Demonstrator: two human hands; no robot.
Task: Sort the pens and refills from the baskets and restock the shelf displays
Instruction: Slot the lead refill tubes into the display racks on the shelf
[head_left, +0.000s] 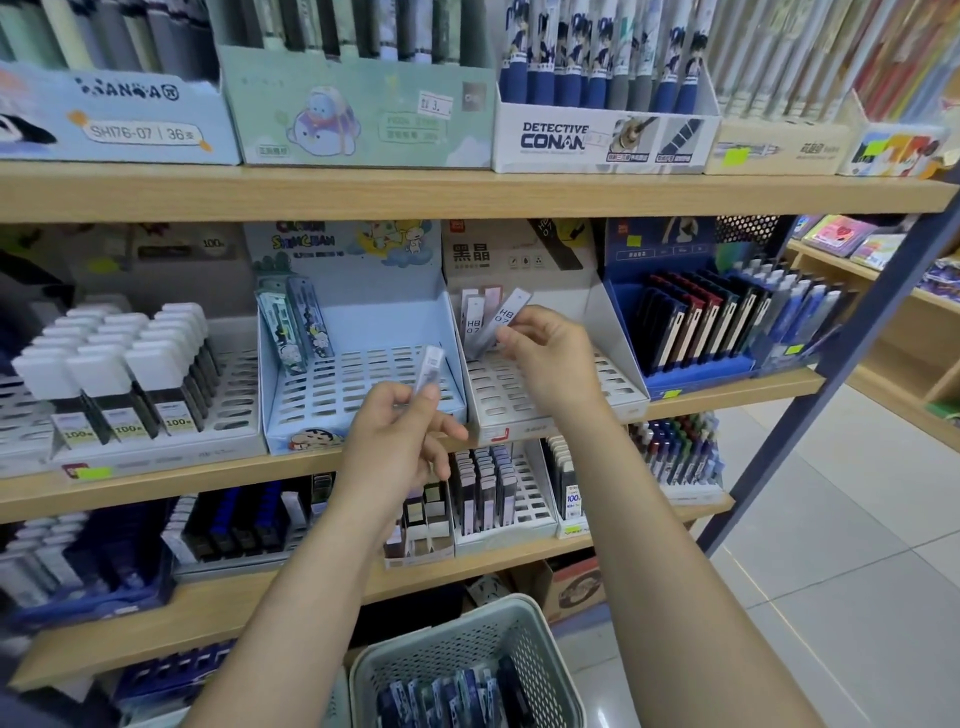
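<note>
While hovering at the grey slotted tray (545, 387) of the lead display:
Right hand (545, 358): pinching an HB lead case (501, 322) by its lower end — long axis tilting up and right, low end nearly touching the tray's rear slots.
Left hand (400, 441): pinching a clear refill case (428, 366), left of the tray, farther from the slots.
Case look: slim, flat, pale grey, dark HB print.
Basket (467, 665): below the tray, holding blue packs.
</note>
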